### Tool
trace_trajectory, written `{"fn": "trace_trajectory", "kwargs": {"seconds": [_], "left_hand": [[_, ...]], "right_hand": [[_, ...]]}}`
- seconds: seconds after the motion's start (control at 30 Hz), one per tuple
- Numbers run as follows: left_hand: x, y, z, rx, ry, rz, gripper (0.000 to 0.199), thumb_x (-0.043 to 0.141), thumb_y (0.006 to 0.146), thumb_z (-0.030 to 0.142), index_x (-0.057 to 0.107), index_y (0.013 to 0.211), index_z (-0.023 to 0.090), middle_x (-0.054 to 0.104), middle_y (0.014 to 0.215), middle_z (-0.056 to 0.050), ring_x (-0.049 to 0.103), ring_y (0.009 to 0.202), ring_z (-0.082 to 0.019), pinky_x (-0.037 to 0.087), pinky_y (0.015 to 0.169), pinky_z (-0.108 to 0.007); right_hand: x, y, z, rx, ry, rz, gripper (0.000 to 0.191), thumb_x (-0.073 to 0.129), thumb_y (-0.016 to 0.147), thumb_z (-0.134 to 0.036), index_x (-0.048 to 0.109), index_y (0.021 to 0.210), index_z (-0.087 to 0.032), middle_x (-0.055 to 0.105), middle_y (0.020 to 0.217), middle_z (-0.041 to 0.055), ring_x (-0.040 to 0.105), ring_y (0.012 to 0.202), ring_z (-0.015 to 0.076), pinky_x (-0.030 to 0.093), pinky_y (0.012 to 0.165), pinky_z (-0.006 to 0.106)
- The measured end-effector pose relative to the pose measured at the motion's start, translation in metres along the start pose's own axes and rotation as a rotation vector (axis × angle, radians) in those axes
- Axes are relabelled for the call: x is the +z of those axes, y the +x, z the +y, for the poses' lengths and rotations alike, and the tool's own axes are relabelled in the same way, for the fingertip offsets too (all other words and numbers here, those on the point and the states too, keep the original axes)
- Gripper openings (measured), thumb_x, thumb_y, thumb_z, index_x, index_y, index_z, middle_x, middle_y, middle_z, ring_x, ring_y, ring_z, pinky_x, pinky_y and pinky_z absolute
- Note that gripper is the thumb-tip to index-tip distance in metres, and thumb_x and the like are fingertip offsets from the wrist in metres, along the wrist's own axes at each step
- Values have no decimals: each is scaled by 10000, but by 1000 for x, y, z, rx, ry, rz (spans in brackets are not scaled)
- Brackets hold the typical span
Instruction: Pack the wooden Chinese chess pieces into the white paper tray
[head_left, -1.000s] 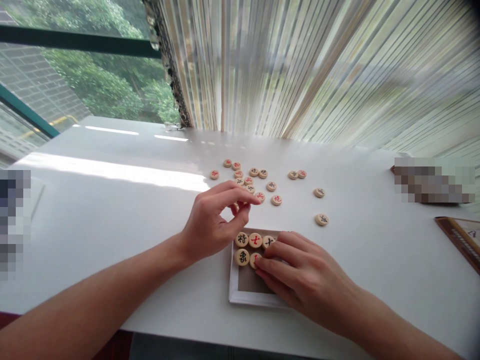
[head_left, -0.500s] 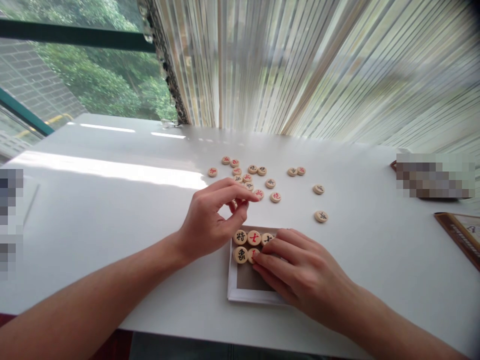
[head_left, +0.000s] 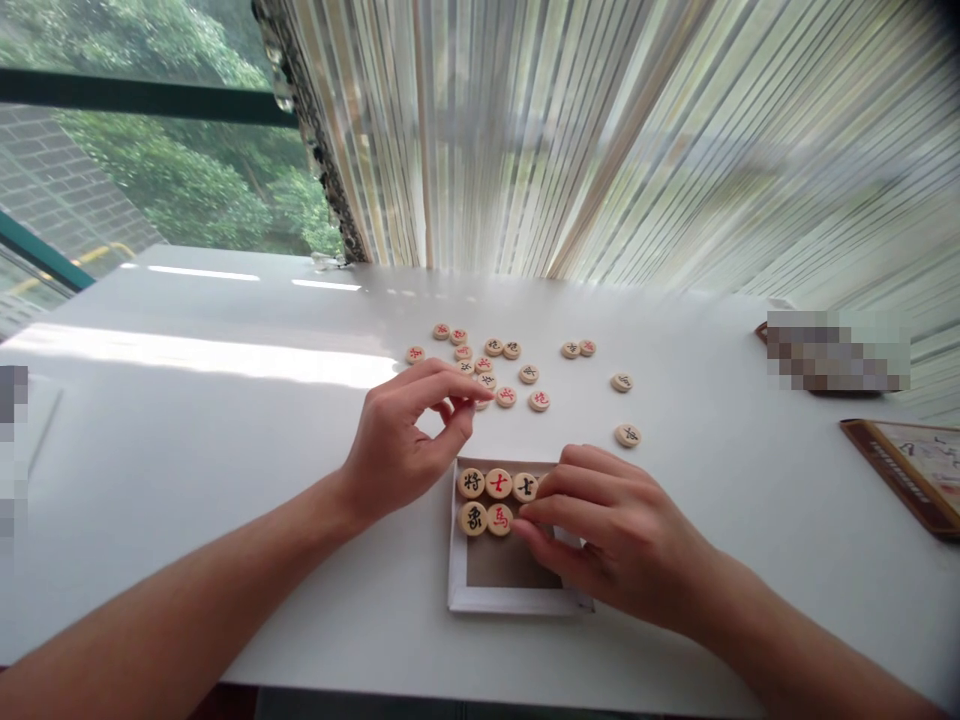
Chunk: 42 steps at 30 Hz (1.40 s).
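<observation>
A shallow white box [head_left: 459, 570] holds several round Chinese chess pieces in two rows. A red-marked horse piece [head_left: 500, 520] lies in the lower row beside a black-marked elephant piece [head_left: 472, 519]. My right hand [head_left: 626, 525] is over the box's right side, thumb and fingers apart just right of the red horse, with nothing seen between them. It hides part of the upper row. Above and left of the box hovers my left hand [head_left: 412, 440], loosely bent, forefinger stretched out and apart from the thumb. Its forefinger tip is near a loose red-marked piece [head_left: 506, 397] on the table.
Several loose pieces are scattered on the white table [head_left: 337, 590] beyond the box, one black-marked piece [head_left: 628, 435] lying apart on the right. A brown-edged printed board or box [head_left: 911, 470] lies at the right edge. A string curtain [head_left: 487, 130] hangs behind the table.
My right hand has drawn back slightly from the red horse piece, uncovering its face in the lower row. My left hand keeps much the same pose. The whole view has shifted a little.
</observation>
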<state>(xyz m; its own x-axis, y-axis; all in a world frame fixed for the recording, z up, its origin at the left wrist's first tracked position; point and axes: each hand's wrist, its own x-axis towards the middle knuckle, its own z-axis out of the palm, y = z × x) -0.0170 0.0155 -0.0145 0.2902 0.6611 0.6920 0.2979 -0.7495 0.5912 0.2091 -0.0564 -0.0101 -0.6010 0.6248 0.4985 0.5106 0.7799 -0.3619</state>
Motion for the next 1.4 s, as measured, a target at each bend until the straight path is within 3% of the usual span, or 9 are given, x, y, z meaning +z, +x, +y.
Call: {"fn": "trace_trajectory", "kwargs": {"seconds": [0.5,1.03,1.23,1.4], "left_hand": [[-6,1,-24,-152,66,1,173,665,907,106,798,989,179,767,964,-48,730,868,-162,624,713,-252],[-17,11,-46,-218,173,33,166,660,890,162,813,954,171,800,911,-36,741,762,-145,607,687,-239],[-21,12,-56,-318,223,20,175,660,898,232,817,956,180,819,893,-33,754,748,-166,607,685,-263],[-18,11,-57,-323,236,7,194,641,895,243,816,946,173,823,899,-37,746,731,-166,594,671,-259]], "right_hand": [[-11,2,28,197,-26,225,271,682,977,-157,685,707,-169,691,666,36,579,620,145,466,592,281],[-7,0,47,457,-56,192,284,662,986,-257,689,710,-196,657,655,-4,526,563,121,387,568,278],[-5,0,50,501,-42,192,226,654,980,-263,741,783,-194,681,670,-1,530,576,130,391,572,282],[-1,4,50,552,-15,189,245,655,980,-307,768,796,-191,716,681,9,537,579,137,411,577,281]]}}
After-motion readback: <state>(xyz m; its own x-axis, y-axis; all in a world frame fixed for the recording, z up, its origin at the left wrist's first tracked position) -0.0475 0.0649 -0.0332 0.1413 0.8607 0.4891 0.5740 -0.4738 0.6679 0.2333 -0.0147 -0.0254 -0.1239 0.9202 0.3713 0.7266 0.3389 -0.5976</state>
